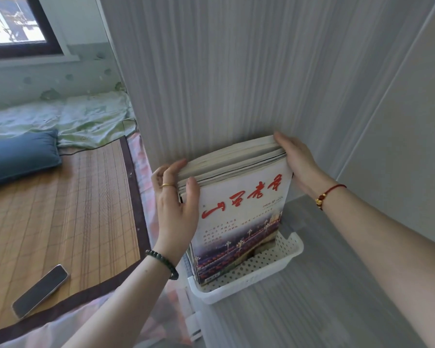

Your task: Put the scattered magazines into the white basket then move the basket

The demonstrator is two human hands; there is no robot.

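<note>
A stack of magazines (239,197) stands upright in the white perforated basket (266,267), its front cover white with large red characters above a city photo. My left hand (176,209) grips the stack's left edge, thumb on the cover and fingers behind. On the top right corner rests my right hand (296,162), pressing against the page edges. The basket sits on a grey wood-grain surface against a striped grey panel. The lower part of the stack is hidden inside the basket.
To the left is a bed with a bamboo mat (55,217), a blue pillow (18,156) and a crumpled green sheet (68,119). A dark phone (39,291) lies on the mat near its front edge. A grey wall panel (236,71) rises behind the basket.
</note>
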